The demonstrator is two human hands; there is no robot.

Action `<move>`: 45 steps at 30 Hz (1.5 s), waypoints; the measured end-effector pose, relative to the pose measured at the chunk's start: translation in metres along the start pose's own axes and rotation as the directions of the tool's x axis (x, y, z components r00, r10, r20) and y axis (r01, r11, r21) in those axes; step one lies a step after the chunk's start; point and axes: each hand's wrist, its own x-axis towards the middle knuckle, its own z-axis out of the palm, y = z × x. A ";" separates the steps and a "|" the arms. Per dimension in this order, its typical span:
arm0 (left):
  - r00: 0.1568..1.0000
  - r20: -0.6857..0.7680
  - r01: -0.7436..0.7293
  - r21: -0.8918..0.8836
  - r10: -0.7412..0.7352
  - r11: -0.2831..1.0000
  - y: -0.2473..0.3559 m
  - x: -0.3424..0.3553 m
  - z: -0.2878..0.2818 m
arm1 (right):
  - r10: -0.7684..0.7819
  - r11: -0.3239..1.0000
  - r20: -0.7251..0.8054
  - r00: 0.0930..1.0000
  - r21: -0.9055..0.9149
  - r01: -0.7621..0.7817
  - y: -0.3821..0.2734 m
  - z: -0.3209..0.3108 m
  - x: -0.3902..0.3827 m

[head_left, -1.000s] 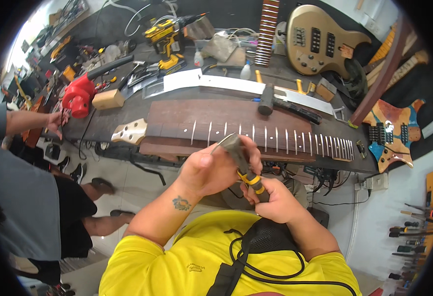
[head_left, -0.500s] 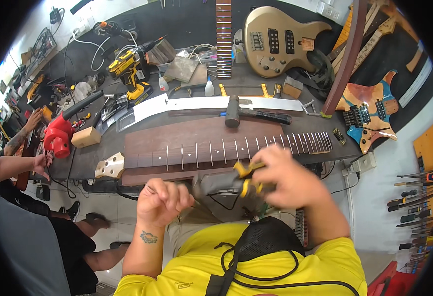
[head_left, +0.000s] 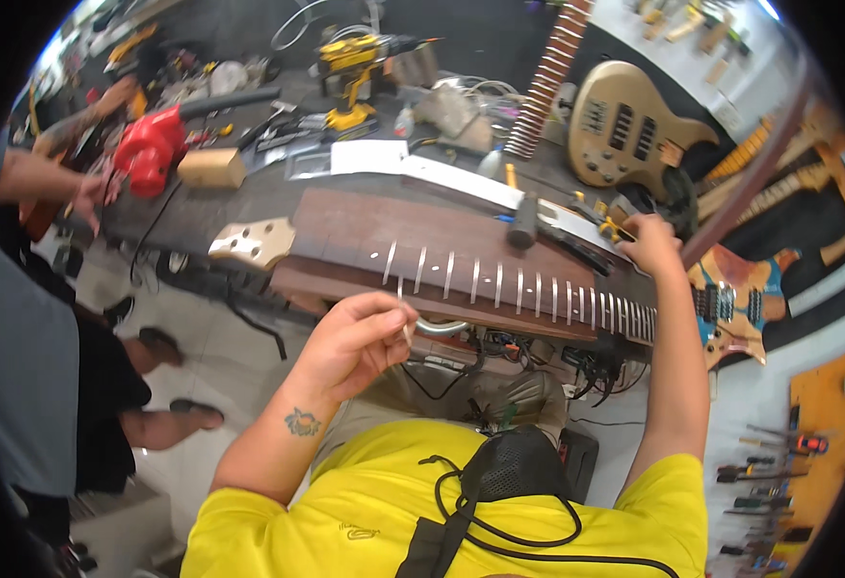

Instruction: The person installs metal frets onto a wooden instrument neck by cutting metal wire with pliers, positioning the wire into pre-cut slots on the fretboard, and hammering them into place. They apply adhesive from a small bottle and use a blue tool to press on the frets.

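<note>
Left hand: thumb and fingertips pinched on a thin metal wire, other fingers curled. Right hand was stretched out to the right, fingers at a yellow-and-black tool on the tabletop; couldn't tell if they were closed on it.

Wire was in front of me, near edge of the neck, one end out past the fingertips each way. Couldn't tell if the tip touched the neck. Long axis ran away from me, far end slightly left, roughly in line with the frets, so across the neck.

Handling, my guess: next to no weight, stiff for its length, would bend if forced, smooth enough to roll in the fingers. Best hold: fingertip pinch near the middle, ends free.

Neck lay over a brown board, headstock to my left, long axis running right and a bit toward me. Looked stiff, moderate weight; I'd take it by the long edges, off the frets. Hammer sat beyond it, head toward me.
</note>
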 end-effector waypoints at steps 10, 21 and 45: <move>0.996 -0.059 -0.054 0.108 0.061 0.993 0.013 0.007 -0.010 | -0.710 0.298 -0.298 0.638 0.694 0.656 -0.263 -0.084 -0.132; 0.984 -0.147 -0.077 0.127 0.096 0.989 0.027 -0.007 -0.027 | -0.672 0.423 -0.139 0.728 0.735 0.531 -0.310 -0.061 -0.120; 0.743 0.548 -0.272 0.771 0.383 -0.576 0.089 0.009 -0.072 | -0.545 0.573 0.029 0.838 0.742 0.347 -0.345 -0.014 -0.096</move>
